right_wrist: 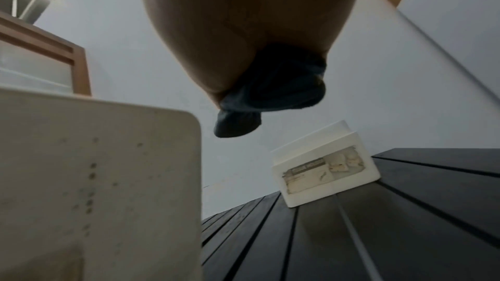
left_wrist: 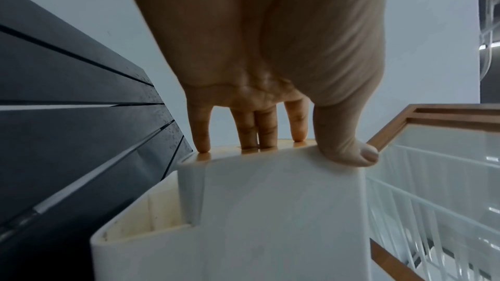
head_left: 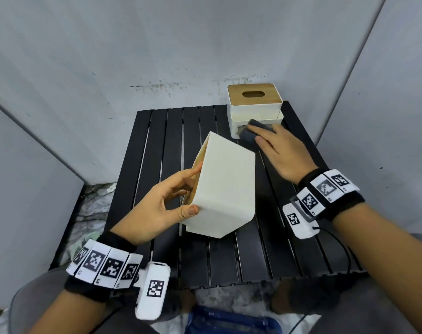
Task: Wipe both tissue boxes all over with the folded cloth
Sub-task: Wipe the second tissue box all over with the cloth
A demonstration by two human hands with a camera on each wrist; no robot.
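A white tissue box point(head_left: 225, 186) is tipped on its side above the black slatted table point(head_left: 277, 249), its wooden lid facing left. My left hand point(head_left: 178, 196) grips it, thumb on the white face and fingers on the lid; the left wrist view shows the fingers point(left_wrist: 259, 134) reaching over the near box point(left_wrist: 270, 211). My right hand point(head_left: 265, 138) holds the folded dark grey cloth point(head_left: 249, 133) in the air beyond that box. In the right wrist view the cloth point(right_wrist: 273, 93) hangs from the hand. The second tissue box point(head_left: 254, 102), white with a wooden slotted lid, stands at the back right.
Grey partition walls close in the table on the left, back and right. The second box point(right_wrist: 324, 172) shows a torn label on its front. Bare slats lie at the table's front and left. The floor with a blue item point(head_left: 231, 321) is below the near edge.
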